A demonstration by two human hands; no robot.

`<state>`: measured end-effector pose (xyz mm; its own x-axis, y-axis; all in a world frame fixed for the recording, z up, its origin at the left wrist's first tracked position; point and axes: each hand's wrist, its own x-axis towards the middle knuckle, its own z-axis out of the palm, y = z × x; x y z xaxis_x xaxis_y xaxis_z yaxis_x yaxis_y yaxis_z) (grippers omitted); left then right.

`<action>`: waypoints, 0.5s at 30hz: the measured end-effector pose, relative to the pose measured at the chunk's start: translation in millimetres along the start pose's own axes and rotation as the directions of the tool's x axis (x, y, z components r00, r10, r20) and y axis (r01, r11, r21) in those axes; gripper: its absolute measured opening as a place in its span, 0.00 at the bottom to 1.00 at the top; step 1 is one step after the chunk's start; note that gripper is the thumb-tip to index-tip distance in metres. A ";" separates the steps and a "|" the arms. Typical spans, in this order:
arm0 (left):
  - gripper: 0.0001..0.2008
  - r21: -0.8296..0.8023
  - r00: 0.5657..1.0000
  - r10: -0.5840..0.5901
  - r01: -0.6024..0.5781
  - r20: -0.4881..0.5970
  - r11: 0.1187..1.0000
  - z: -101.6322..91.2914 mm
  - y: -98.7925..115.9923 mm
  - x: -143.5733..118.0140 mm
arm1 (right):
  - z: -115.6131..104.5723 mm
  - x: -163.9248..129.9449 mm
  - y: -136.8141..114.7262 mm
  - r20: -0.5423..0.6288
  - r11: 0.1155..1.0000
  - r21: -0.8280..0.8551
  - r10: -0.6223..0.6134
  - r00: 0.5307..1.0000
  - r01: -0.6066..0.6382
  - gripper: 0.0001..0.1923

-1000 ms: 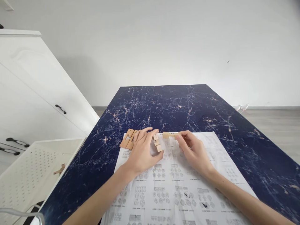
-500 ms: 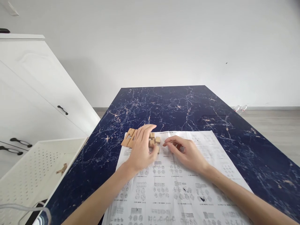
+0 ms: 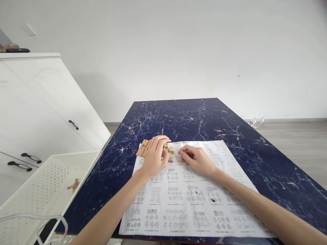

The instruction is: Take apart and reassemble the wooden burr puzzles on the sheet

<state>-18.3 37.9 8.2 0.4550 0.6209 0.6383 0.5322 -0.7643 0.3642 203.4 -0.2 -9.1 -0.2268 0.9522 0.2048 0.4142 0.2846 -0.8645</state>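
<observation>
Together on a printed diagram sheet (image 3: 194, 200), a small cluster of wooden puzzle blocks (image 3: 170, 153) sits between two bare hands. Left hand (image 3: 154, 154) curls over the cluster from the side, fingers cupped against the blocks. Right hand (image 3: 198, 160) rests just beside them, fingers loosely bent toward the wood; whether it pinches a piece cannot be told. Two flat notched wooden pieces (image 3: 143, 148) lie at the sheet's far left corner. Beneath spreads a dark blue marbled table (image 3: 194, 117), with a white perforated bin (image 3: 38, 183) and white cabinet (image 3: 38, 102) at left.
</observation>
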 end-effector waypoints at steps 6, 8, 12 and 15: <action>0.14 0.067 0.998 0.003 -0.008 0.070 0.998 -9.2 -6.6 0.7 | -0.7 1.6 -1.5 0.010 0.998 -0.058 -0.020 1.000 0.020 0.13; 0.13 0.089 0.995 0.002 -0.011 0.101 0.996 -12.9 -6.9 -0.3 | -1.4 0.4 -3.4 0.024 0.997 -0.072 -0.027 0.999 0.029 0.13; 0.13 0.116 0.983 0.002 -0.024 0.185 0.993 -23.4 -4.3 -8.4 | -2.5 -11.1 -11.2 0.035 0.997 -0.078 -0.003 0.999 0.006 0.12; 0.14 0.136 0.960 -0.009 -0.030 0.278 0.990 -32.4 0.3 -18.8 | -2.8 -28.3 -19.0 0.028 0.996 -0.072 0.053 0.998 -0.051 0.12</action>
<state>-49.9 20.3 18.3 0.6310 0.6516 0.4211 0.6106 -0.7519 0.2487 204.4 -32.2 2.8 -0.2294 0.9623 0.1459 0.4872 0.2433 -0.8387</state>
